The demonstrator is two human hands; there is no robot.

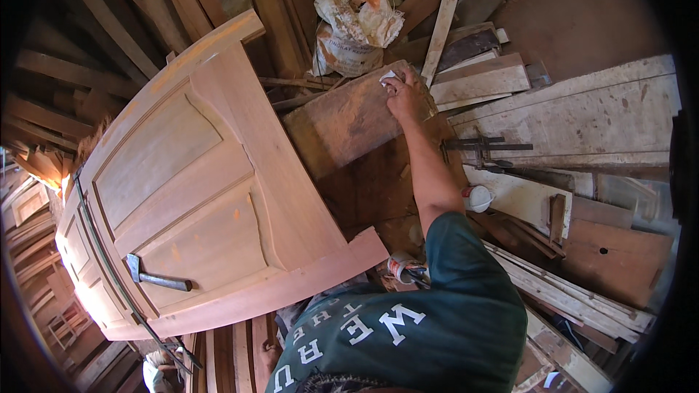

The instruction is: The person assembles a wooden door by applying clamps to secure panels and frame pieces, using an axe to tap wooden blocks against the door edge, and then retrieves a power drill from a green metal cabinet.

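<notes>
My right hand [405, 97] reaches out to the far end of a worn, brown-stained board [338, 127]. Its fingers are closed on a small white crumpled piece [389, 78], paper or cloth, which I cannot make out further. To the left of that board lies a large panelled wooden door [211, 175], with orange filler-like smears on its surface. A hatchet [156, 274] with a dark handle rests on the door. Beside my dark green shirt, a patch of skin shows at the door's near edge; I cannot tell whether it is my left hand, and no fingers are clear.
An open white sack [353, 33] of wood scraps stands beyond the board. To the right are a dark metal clamp [483, 148], a white cup [477, 199] and stacked planks [561, 113]. A can [401, 266] stands close to my body. A dark strap [109, 255] crosses the door.
</notes>
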